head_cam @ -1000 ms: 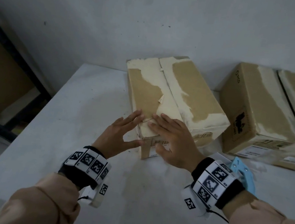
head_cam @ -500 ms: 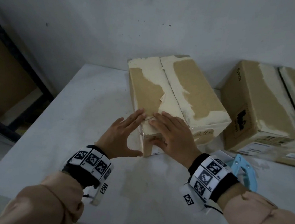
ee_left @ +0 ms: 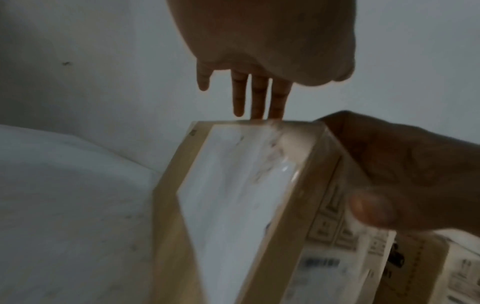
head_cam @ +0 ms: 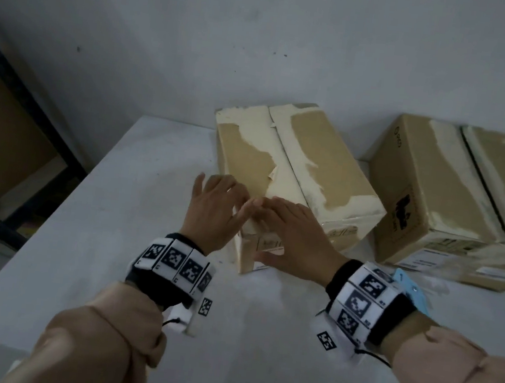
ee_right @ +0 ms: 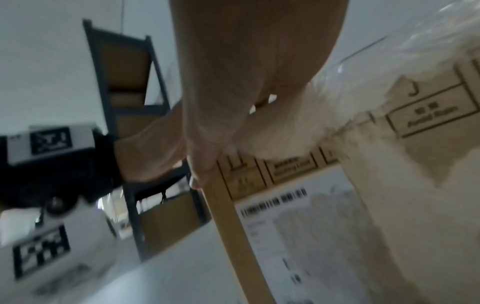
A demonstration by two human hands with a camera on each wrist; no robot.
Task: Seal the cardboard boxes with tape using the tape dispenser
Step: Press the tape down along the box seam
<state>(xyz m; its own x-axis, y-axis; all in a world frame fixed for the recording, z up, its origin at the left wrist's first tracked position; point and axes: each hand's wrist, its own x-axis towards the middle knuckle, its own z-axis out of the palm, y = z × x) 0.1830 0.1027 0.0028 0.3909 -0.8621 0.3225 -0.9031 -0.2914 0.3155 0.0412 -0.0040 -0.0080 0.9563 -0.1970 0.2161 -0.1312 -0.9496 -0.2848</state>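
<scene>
Pressing flat with straightened fingers, the left hand (head_cam: 214, 209) and right hand (head_cam: 295, 243) rest on the near corner of the tape-patched brown cardboard box (head_cam: 308, 163) on the white surface (head_cam: 136, 209).

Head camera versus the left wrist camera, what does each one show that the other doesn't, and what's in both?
Only the head view shows the blue tape dispenser behind the right wrist, the near box's torn top and the dark shelf. Only the left wrist view shows that box's left side with its white label. Both show the left hand and right hand with straight fingers on the box's near top edge, the second box and the white table.
</scene>
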